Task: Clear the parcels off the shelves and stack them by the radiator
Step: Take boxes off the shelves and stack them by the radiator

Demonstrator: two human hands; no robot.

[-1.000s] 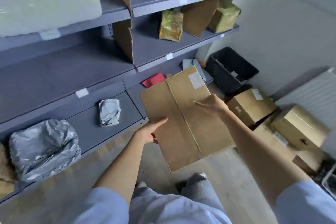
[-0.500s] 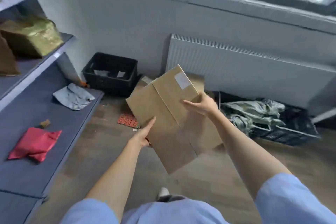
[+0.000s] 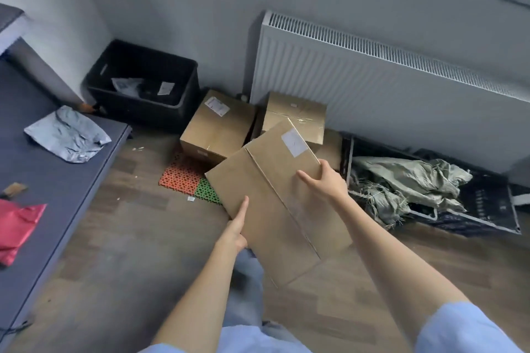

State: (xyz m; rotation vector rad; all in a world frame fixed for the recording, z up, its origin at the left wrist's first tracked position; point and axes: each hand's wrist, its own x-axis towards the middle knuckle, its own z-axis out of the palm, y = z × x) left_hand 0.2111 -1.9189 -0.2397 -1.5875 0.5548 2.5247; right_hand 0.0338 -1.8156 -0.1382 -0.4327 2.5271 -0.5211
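Observation:
I hold a flat brown cardboard parcel with a white label, tilted above the wooden floor. My left hand grips its near left edge and my right hand its right edge. Beyond it, two brown boxes stand on the floor in front of the white radiator: one with a label on the left, one taped against the radiator. On the grey shelf at the left lie a grey poly bag and a red one.
A black crate with papers stands in the corner left of the boxes. An orange and green mat lies under the boxes. A flat black bin with greenish sacks lies below the radiator at the right.
I have turned from the shelves to the radiator wall with the parcel held in both hands. The floor boxes are now nearer and the view tilted lower.

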